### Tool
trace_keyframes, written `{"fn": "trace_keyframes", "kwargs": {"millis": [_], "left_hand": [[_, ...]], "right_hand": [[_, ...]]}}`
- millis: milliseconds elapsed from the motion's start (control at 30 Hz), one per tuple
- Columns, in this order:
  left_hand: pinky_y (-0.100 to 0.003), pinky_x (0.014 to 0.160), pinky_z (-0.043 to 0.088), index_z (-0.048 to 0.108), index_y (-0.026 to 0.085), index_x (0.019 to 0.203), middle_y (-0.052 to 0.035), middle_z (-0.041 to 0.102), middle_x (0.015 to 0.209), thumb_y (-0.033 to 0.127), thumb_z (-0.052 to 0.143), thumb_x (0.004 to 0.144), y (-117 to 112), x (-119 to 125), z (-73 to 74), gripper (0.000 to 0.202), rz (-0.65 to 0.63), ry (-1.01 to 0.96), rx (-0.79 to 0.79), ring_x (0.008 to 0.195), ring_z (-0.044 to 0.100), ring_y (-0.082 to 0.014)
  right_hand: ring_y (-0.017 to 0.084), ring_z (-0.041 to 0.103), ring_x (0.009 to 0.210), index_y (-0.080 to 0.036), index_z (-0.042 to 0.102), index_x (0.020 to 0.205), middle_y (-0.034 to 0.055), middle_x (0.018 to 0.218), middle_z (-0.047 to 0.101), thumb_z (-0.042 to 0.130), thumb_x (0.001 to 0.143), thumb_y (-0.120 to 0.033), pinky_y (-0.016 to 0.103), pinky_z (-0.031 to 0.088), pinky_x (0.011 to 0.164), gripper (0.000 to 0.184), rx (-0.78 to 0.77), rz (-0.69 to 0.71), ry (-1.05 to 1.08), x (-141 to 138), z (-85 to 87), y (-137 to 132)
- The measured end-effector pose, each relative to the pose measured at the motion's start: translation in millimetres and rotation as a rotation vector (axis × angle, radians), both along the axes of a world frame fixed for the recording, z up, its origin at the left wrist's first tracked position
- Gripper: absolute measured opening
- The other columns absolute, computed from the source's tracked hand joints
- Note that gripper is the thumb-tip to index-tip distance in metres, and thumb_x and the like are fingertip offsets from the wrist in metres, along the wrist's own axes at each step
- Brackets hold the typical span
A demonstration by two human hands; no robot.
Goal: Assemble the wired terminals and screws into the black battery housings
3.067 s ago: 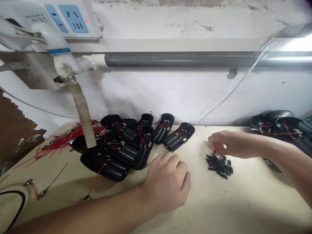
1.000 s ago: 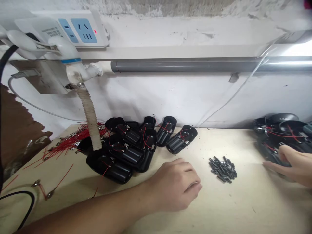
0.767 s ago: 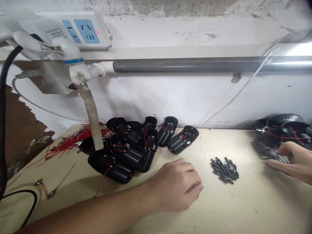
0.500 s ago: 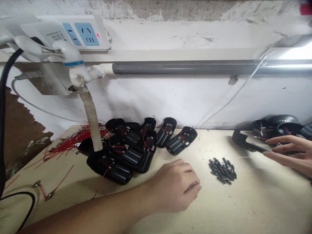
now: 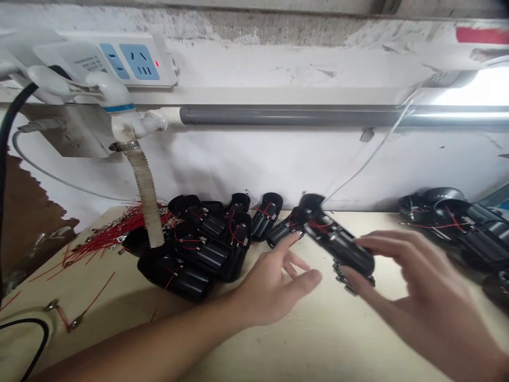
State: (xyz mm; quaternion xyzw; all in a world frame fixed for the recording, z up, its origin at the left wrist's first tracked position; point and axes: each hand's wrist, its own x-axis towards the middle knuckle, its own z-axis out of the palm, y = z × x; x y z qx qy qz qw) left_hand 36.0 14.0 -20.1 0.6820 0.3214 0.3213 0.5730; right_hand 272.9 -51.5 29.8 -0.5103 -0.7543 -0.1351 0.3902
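Below a gray pipe (image 5: 278, 116), black casings (image 5: 194, 281) lie on the pale tabletop (image 5: 302, 339).

Your left hand (image 5: 272, 289) is bare, and so is your left forearm (image 5: 170, 339), uncovered right down to the lower frame edge and narrowing toward the hand. Your right hand (image 5: 421, 289) is bare too, slim fingers (image 5: 392, 244), slightly blurred outline; right wrist (image 5: 473, 342) uncovered as well.

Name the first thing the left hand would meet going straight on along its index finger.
Probably the black housing in the right hand, just ahead of the left hand in the picture; depth is unclear, so the lying housing behind could come first.
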Motion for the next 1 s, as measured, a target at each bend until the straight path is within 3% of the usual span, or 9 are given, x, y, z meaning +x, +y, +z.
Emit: {"fn": "trace_keyframes", "kwargs": {"millis": [133, 300, 500, 667, 767, 900, 1000], "left_hand": [[-0.027, 0.063, 0.053, 0.045, 0.021, 0.145, -0.0078, 0.07, 0.112, 0.048, 0.074, 0.093, 7.1, 2.2, 1.6, 0.065, 0.046, -0.22, -0.196, 0.09, 0.071, -0.0205], [-0.033, 0.086, 0.054, 0.063, 0.017, 0.104, -0.0037, 0.067, 0.098, 0.033, 0.075, 0.088, 10.2, 3.5, 6.0, 0.025, 0.244, -0.303, -0.123, 0.094, 0.064, -0.0184], [-0.03, 0.081, 0.051, 0.064, 0.017, 0.09, 0.0002, 0.065, 0.084, 0.022, 0.078, 0.079, 10.0, 3.3, 14.2, 0.018, 0.256, -0.268, -0.138, 0.083, 0.06, -0.0154], [-0.031, 0.082, 0.052, 0.067, 0.016, 0.087, -0.0016, 0.069, 0.088, 0.022, 0.079, 0.077, 9.9, 5.3, 15.6, 0.017, 0.262, -0.293, -0.201, 0.085, 0.063, -0.016], [-0.034, 0.081, 0.055, 0.066, 0.016, 0.087, -0.0024, 0.068, 0.084, 0.025, 0.078, 0.078, 8.6, 7.4, 14.1, 0.017, 0.238, -0.293, -0.294, 0.081, 0.065, -0.0175], [-0.035, 0.076, 0.055, 0.061, 0.018, 0.091, -0.0019, 0.068, 0.082, 0.025, 0.076, 0.074, 6.4, 10.2, 14.9, 0.023, 0.327, -0.299, -0.351, 0.079, 0.067, -0.0189], [-0.032, 0.07, 0.053, 0.057, 0.019, 0.092, 0.0, 0.066, 0.08, 0.026, 0.075, 0.072, 5.8, 9.9, 16.8, 0.027, 0.376, -0.298, -0.401, 0.073, 0.064, -0.0166]], "right_hand": [[0.023, 0.066, 0.105, -0.015, 0.064, 0.124, 0.0133, 0.117, 0.061, 0.073, 0.098, -0.017, 0.035, 0.06, 0.084, 0.028, 0.065, 0.169, -0.018, -37.0, -27.5, -4.0], [0.026, 0.061, 0.112, -0.013, 0.066, 0.126, 0.0153, 0.125, 0.06, 0.071, 0.099, -0.013, 0.043, 0.055, 0.09, 0.027, 0.035, 0.267, -0.082, -44.6, -53.3, -8.4], [0.024, 0.059, 0.111, -0.01, 0.066, 0.117, 0.0134, 0.117, 0.067, 0.064, 0.105, -0.012, 0.042, 0.05, 0.093, 0.012, 0.038, 0.367, -0.191, -51.4, -43.6, -10.3], [0.026, 0.059, 0.114, -0.009, 0.068, 0.116, 0.0164, 0.12, 0.065, 0.063, 0.105, -0.011, 0.043, 0.052, 0.092, 0.013, 0.053, 0.389, -0.229, -51.6, -42.3, -9.2], [0.029, 0.06, 0.115, -0.01, 0.072, 0.116, 0.0175, 0.122, 0.064, 0.067, 0.1, -0.009, 0.043, 0.055, 0.091, 0.016, 0.05, 0.394, -0.229, -47.9, -46.9, -9.8], [0.031, 0.062, 0.119, -0.011, 0.074, 0.127, 0.0193, 0.13, 0.063, 0.066, 0.094, 0.0, 0.045, 0.059, 0.094, 0.036, 0.001, 0.436, -0.24, -45.6, -48.4, -9.6], [0.027, 0.066, 0.114, -0.012, 0.076, 0.12, 0.0172, 0.126, 0.068, 0.065, 0.093, -0.001, 0.043, 0.061, 0.092, 0.031, 0.028, 0.486, -0.229, -49.0, -41.6, -10.6]]}}
